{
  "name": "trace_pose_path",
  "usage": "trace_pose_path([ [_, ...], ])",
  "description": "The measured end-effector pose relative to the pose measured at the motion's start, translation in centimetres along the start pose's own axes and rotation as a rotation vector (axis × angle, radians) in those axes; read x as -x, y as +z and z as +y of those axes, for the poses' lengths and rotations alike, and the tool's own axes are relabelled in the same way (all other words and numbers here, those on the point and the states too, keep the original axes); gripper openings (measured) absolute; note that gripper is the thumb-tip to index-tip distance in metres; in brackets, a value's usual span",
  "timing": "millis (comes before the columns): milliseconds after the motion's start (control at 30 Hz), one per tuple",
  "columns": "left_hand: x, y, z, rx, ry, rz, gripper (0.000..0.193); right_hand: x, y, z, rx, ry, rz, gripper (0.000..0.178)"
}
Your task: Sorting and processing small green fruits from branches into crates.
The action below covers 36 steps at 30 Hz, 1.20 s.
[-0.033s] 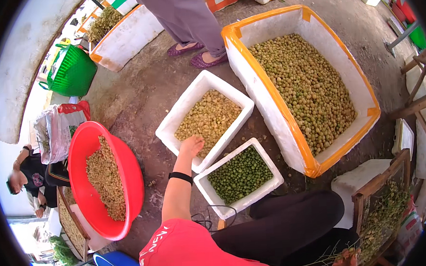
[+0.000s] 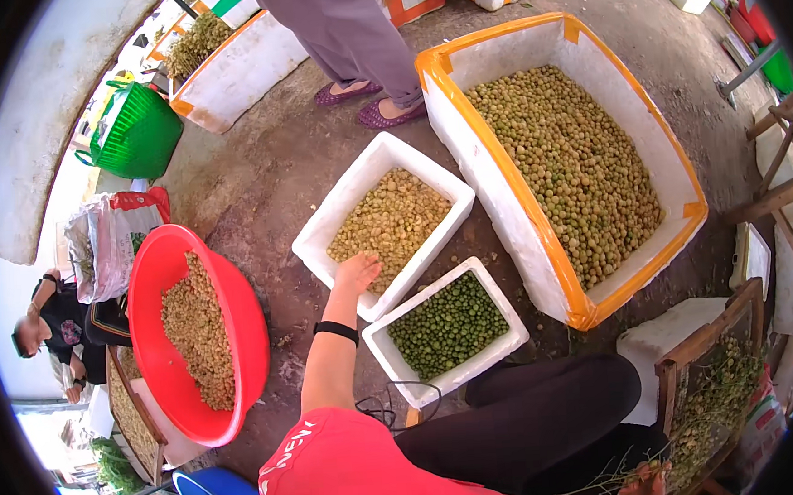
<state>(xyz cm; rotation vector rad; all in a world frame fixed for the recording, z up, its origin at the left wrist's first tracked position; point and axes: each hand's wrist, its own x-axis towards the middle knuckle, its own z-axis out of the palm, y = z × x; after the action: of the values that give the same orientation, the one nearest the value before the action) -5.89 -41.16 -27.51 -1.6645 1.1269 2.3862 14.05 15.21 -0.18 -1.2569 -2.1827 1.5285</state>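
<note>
Left hand (image 2: 359,272), grip unclear, over pale fruits (image 2: 389,207) at their seven o'clock edge, apparently sorting; next likely calls for releasing anything held. Right hand (image 2: 645,486), toward five o'clock, grips stems (image 2: 604,486).

Daylight was bright and diffuse; lower-left background blew out. Shadows on the floor (image 2: 257,192) were soft. Fisheye bent edges near the black rim; centre looked sharp.

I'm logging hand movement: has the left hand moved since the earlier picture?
No: the left hand shows no visible shift against the white box below it.
</note>
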Motion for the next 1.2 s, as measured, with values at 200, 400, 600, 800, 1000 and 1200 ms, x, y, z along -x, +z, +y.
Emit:
trace_pose_path([
  [200,1.8,-1.2,1.0,0.401,0.090,-0.227,0.021,0.2,-1.7,1.2,0.338,-0.181,0.046,0.030],
  [400,4.1,0.7,2.0,0.153,0.323,-0.313,0.017,1.0,-3.7,2.5,0.517,-0.287,0.103,0.033],
  [600,2.0,0.5,0.2,-0.880,0.592,-0.022,0.026,1.6,-3.0,1.8,0.146,-0.181,0.048,0.030],
  [800,0.5,2.4,-3.1,-1.357,0.607,-0.225,0.017,1.5,-2.5,-0.6,-0.851,0.214,-0.322,0.024],
  [1000,0.8,3.5,-0.9,-1.333,0.524,-0.062,0.017,-0.9,-2.2,-1.0,-0.927,0.315,-0.370,0.019],
  [1200,-1.3,5.5,-1.4,-1.617,0.683,-0.156,0.010,-1.7,-0.2,-2.8,-0.858,0.429,-0.317,0.016],
])
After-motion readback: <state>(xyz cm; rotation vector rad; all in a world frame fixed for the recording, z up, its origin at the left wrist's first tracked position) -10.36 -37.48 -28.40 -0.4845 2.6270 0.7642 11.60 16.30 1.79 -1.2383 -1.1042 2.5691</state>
